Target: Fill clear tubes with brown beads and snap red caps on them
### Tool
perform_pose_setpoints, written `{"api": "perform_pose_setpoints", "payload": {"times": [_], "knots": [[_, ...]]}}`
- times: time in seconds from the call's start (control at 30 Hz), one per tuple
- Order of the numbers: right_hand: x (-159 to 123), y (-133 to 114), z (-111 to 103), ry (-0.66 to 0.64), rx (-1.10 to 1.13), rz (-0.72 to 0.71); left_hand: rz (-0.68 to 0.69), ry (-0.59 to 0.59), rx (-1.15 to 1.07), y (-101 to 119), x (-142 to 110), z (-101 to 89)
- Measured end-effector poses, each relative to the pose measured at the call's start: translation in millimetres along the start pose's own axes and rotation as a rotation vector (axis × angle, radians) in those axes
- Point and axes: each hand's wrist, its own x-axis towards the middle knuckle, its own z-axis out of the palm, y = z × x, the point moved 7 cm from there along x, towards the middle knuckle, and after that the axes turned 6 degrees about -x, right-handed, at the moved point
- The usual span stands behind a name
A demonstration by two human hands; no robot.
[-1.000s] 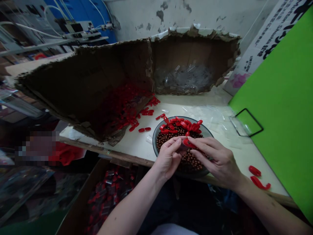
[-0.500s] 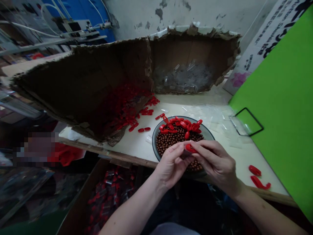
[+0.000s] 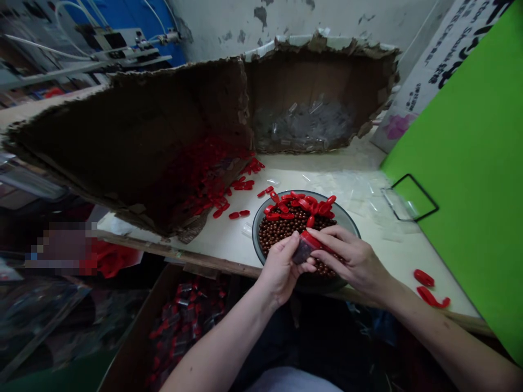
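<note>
My left hand [image 3: 281, 267] is closed around a small clear container [image 3: 303, 251] filled with brown beads. My right hand [image 3: 351, 258] pinches the red cap [image 3: 311, 239] sitting on top of that container. Both hands hover over the near edge of a grey bowl [image 3: 347, 220] heaped with small brown beads [image 3: 286, 226] and several red caps [image 3: 302, 204] at its far side.
A torn cardboard box [image 3: 134, 141] spills red caps onto the cream table; a second box [image 3: 318, 92] holds clear containers. Two red caps [image 3: 429, 288] lie at the right edge by a green panel [image 3: 469, 163]. A box of filled containers [image 3: 180, 326] sits below the table.
The red cap went from between my fingertips onto the top of the clear container. Both hands drew slightly nearer to me and lower over the bowl's front edge.
</note>
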Motion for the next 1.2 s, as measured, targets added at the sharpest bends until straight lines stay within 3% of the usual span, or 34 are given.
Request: {"api": "perform_pose_setpoints", "payload": {"times": [0.23,0.4,0.57,0.73,0.87,0.97,1.07,1.2], "knots": [[0,1,14,-0.168,0.007,-0.027,0.078,-0.019,0.050,7,-5,1.2],[-5,-5,18,-0.140,-0.017,0.001,0.077,-0.016,0.063,0,-2,-5.0],[-1,1,6,-0.149,0.076,0.120,0.036,-0.111,0.092,5,-2,3.4],[10,15,0,-0.064,0.348,0.288,-0.023,-0.178,0.200,0,-6,10.1],[19,25,27,-0.123,0.710,0.491,-0.057,-0.206,0.378,-14,-11,14.1],[24,26,43,-0.156,0.898,0.600,0.007,-0.210,0.543,-15,-12,17.9],[28,24,43,-0.086,0.929,0.650,0.132,-0.170,0.633,-9,-11,19.5],[29,20,24,0.140,0.823,0.618,0.218,-0.143,0.681,-1,-14,20.7]]}}
